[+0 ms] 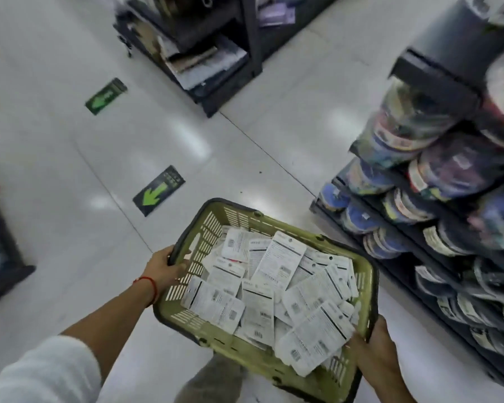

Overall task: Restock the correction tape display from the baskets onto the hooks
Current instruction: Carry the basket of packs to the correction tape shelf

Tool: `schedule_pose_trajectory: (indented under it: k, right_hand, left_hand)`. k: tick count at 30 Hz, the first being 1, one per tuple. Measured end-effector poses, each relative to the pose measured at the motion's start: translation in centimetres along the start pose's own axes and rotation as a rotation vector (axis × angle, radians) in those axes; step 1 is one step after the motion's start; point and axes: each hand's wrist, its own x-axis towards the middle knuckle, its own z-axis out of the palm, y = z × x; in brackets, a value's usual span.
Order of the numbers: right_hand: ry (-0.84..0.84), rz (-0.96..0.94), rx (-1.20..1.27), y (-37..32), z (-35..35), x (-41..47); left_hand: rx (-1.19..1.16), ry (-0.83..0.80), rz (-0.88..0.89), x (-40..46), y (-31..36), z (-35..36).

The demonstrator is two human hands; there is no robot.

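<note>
Aloft over a white tiled floor [70, 175], a green basket [207, 330] heaped with carded correction tape packs [277, 289] is carried by both hands: left hand [165, 270] clenched on its left rim, right hand [374, 351] clasping its near-right corner, shelving [437, 181] to its right.

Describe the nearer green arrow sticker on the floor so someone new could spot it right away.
Start at the green basket held by both hands. Just beyond its far left corner, on the pale floor, lies a dark rectangular sticker with a bright green arrow. It is the larger, closer one; the other sticker lies farther off, near the dark shelf.
</note>
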Motion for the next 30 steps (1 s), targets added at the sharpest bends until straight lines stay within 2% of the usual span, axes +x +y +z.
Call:
schedule_pose_trajectory:
  k: [3, 7, 10, 14, 19, 22, 27, 30]
  right_hand:
    - [0.038, -0.081, -0.071, -11.5, 1.4, -3.2]
    - [0.149, -0.132, -0.035, -25.2, 4.9, -5.8]
    - [0.233, -0.169, 0.026, -33.7, 7.2, -6.4]
    - [0.313, -0.163, 0.070, -43.1, 7.4, -4.2]
    - [0.388, -0.118, 0.125, -52.3, 2.9, 2.7]
    - [0.469, -0.093, 0.161, -56.7, -1.1, 9.1]
    - [0.476, -0.056, 0.281, -63.5, -9.2, 17.6]
    - [0.578, -0.035, 0.301, -67.6, -14.9, 21.2]
  left_hand:
    - [-0.095, -0.006, 0.072, -0.5, 3.4, -11.4]
    - [-0.213, -0.039, 0.160, 2.6, 8.1, -23.5]
    - [-0.276, -0.072, 0.216, 6.1, 12.8, -29.9]
    - [-0.286, -0.098, 0.292, 11.1, 20.6, -35.0]
    - [-0.264, -0.164, 0.350, 17.3, 33.2, -36.0]
    - [-0.253, -0.188, 0.399, 21.2, 41.8, -33.8]
    - [-0.250, -0.212, 0.444, 26.2, 57.6, -29.2]
    - [-0.236, -0.237, 0.479, 28.5, 67.0, -26.8]
